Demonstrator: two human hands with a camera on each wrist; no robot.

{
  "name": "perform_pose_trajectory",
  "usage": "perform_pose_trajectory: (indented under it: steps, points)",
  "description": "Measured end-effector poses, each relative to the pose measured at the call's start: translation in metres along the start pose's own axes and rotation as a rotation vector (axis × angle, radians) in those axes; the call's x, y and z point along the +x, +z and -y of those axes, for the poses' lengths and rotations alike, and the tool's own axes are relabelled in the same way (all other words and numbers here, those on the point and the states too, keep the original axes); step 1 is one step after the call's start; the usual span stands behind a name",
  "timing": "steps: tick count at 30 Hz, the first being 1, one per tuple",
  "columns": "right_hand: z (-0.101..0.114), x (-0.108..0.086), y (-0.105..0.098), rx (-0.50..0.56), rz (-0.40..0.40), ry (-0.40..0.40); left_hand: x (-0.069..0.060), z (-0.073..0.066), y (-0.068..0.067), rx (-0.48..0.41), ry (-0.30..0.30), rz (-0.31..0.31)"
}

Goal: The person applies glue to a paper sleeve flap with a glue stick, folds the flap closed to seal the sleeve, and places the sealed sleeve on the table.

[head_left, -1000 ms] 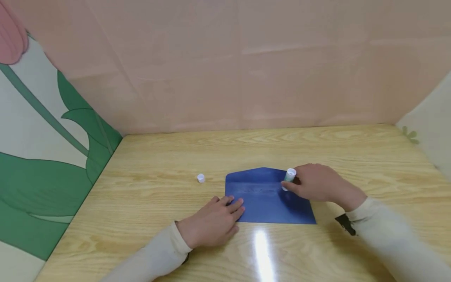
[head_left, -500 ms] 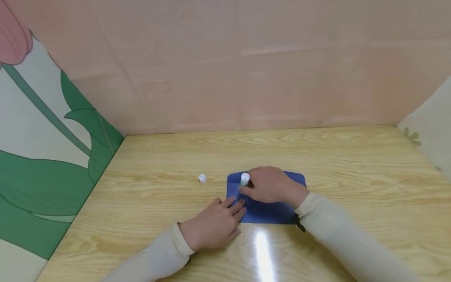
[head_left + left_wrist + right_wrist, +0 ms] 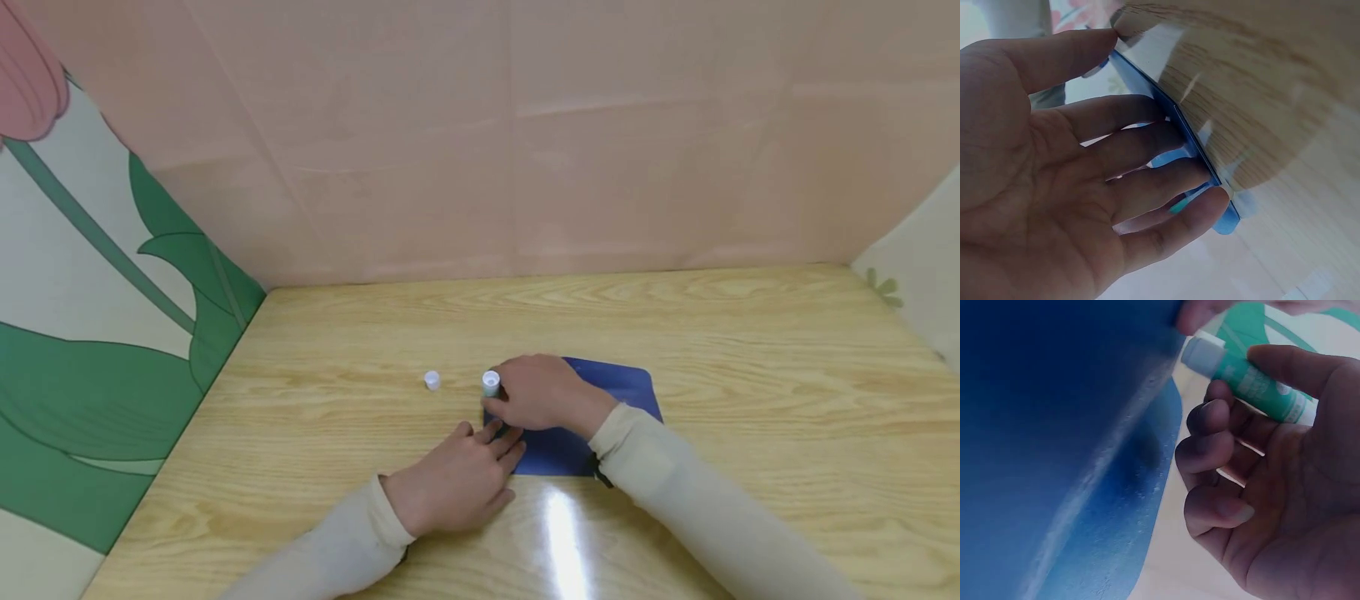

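Pinching the glue stick [image 3: 491, 383] by its barrel, the right hand [image 3: 543, 392] is at the blue envelope's [image 3: 558, 452] left end. The stick looks light and stiff, best gripped mid-barrel. The left hand [image 3: 459, 483], fingers extended, rests on the envelope's near-left part; such thin paper probably slides and creases easily.

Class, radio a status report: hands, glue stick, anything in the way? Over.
Left hand rests on blue envelope, left end. Right hand grips glue stick, same end. Left fingertips close, possibly in the way. White cap aside.
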State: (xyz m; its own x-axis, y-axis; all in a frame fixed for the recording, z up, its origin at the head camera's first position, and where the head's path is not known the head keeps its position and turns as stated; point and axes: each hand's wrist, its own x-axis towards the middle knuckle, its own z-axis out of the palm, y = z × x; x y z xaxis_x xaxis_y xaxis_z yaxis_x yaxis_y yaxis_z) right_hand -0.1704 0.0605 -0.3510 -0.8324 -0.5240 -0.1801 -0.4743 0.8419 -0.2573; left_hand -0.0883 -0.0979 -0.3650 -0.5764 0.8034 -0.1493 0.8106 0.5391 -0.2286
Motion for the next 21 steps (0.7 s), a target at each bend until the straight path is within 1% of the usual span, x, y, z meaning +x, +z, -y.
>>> perform_pose_trajectory:
  steps: [4, 11, 16, 21]
  points:
    - [0.0012, 0.0003, 0.0015, -0.024, 0.017, 0.031, 0.0002, -0.0003, 0.0005, -0.005, -0.002, 0.003]
    - [0.0007, 0.0000, 0.0015, -0.003, 0.023, 0.049, 0.0005, -0.0004, 0.0005, -0.010, -0.007, 0.016]
    - [0.0011, 0.0004, 0.0004, -0.017, 0.011, 0.050, 0.0004, -0.0004, 0.0009, -0.009, -0.012, 0.016]
    - [0.0004, 0.0003, 0.0002, -0.004, -0.032, 0.024, 0.0009, -0.0007, 0.0027, -0.006, -0.015, 0.014]
